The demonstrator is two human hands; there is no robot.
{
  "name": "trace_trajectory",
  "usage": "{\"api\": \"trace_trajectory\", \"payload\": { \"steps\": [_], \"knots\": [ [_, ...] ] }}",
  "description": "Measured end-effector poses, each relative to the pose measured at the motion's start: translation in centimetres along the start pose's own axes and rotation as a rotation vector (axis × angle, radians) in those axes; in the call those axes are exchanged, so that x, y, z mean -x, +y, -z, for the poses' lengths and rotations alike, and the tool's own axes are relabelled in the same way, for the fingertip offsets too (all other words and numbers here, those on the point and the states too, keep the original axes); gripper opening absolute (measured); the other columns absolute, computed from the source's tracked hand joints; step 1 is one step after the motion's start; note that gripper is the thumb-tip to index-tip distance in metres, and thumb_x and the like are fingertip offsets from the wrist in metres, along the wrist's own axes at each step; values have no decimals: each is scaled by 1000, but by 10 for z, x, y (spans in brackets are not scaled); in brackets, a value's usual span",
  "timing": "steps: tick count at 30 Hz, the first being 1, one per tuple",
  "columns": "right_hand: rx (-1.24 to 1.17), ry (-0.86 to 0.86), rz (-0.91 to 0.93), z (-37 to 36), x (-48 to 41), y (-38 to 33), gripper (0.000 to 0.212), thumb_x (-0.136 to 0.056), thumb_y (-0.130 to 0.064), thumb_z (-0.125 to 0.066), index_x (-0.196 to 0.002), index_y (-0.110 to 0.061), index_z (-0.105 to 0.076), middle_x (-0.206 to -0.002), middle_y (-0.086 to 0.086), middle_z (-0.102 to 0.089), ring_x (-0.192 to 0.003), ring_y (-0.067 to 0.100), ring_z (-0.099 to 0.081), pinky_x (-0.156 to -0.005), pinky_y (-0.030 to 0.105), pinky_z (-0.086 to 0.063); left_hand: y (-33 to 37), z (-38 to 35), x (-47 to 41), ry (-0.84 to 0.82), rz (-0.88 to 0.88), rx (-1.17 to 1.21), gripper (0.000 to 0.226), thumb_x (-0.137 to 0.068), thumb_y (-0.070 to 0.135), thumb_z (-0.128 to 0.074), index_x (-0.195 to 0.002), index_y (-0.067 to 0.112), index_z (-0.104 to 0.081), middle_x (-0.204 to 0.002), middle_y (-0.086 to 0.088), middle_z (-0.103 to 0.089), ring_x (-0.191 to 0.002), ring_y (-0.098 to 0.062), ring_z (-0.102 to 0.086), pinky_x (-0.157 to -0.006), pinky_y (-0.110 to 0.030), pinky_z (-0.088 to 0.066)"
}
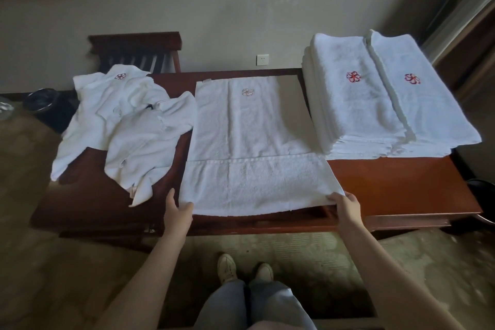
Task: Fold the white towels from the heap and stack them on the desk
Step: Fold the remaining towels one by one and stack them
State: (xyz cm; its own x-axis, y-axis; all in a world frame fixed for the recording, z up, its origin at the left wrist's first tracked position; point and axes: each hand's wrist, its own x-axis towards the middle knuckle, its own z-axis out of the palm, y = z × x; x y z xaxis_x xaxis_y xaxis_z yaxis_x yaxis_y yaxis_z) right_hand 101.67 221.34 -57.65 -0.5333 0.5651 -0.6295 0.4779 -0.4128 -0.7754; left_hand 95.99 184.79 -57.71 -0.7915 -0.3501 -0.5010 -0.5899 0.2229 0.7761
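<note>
Spread towel (249,142) lies mid-frame on desk (401,185), long axis running up-frame from the grip. left hand (178,211) and right hand (345,205) each pinch a near corner, equally close. Fold likely goes up-frame.

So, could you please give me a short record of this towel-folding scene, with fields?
surface: wooden desk
desk left: heap of unfolded white towels
desk middle: spread towel, emblem at far end
desk right: stack of folded towels
left-hand grip: spread towel's near left corner
right-hand grip: spread towel's near right corner
</note>
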Motion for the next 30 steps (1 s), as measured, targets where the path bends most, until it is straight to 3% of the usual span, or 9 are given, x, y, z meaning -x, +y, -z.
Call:
{"api": "trace_trajectory", "payload": {
  "steps": [5,11,13,16,20,23,26,30],
  "knots": [
    [-33,-11,-37,20,18,25,43,-80,-4,-59,-120,-13,-49,-105,13,-60,-88,27,-59,-73,39,-50,-28,13,22,0,21,-35,61,-92,17,-54,-146,31,-29,-137,-6,-44,-93,-22,-59,-79,-39,-55],
    [26,-16,-46,37,34,44,46,-83,-1,-58,-126,-10,-48,-94,9,-58,-74,19,-55,-59,27,-47,-46,22,40,16,44,-45,58,-92,16,-56,-143,31,-33,-136,-7,-43,-105,-28,-56,-89,-48,-53],
    [13,-33,-28,36,37,38,48,-84,-2,-59,-128,-16,-47,-95,9,-58,-72,18,-55,-61,28,-47,-41,23,42,36,-2,2,57,-91,15,-55,-142,31,-35,-133,-4,-44,-102,-26,-57,-86,-46,-55],
    [-32,-51,33,28,39,14,52,-83,-6,-60,-126,-33,-51,-93,7,-60,-67,14,-52,-66,31,-46,-18,22,41,85,-96,116,51,-88,12,-55,-136,29,-44,-119,-4,-52,-83,-17,-59,-66,-30,-53],
    [-105,-94,145,6,34,-34,27,-84,-6,-58,-102,-23,-69,-72,2,-59,-58,12,-49,-53,23,-41,30,19,25,100,-123,332,28,-90,9,-54,-114,18,-63,-84,-7,-58,-58,-11,-48,-53,-22,-43],
    [-159,-102,160,-18,25,-70,11,-89,-6,-57,-84,-14,-63,-73,3,-63,-65,15,-59,-60,24,-47,68,15,6,81,-104,412,9,-89,10,-57,-88,14,-65,-79,-9,-58,-55,-14,-49,-57,-26,-45],
    [-163,-137,159,-43,14,-97,8,-92,-10,-58,-86,-14,-55,-80,9,-69,-70,18,-67,-71,29,-50,102,6,-17,44,-35,464,7,-91,13,-57,-92,7,-57,-68,-10,-55,-56,-17,-51,-63,-31,-42],
    [-124,-121,156,-71,-5,-111,9,-94,-13,-58,-91,-12,-50,-92,10,-71,-85,22,-67,-83,34,-52,131,-8,-46,-41,80,548,8,-94,11,-57,-97,5,-54,-80,-12,-60,-70,-18,-59,-69,-25,-49]
  ]
}}
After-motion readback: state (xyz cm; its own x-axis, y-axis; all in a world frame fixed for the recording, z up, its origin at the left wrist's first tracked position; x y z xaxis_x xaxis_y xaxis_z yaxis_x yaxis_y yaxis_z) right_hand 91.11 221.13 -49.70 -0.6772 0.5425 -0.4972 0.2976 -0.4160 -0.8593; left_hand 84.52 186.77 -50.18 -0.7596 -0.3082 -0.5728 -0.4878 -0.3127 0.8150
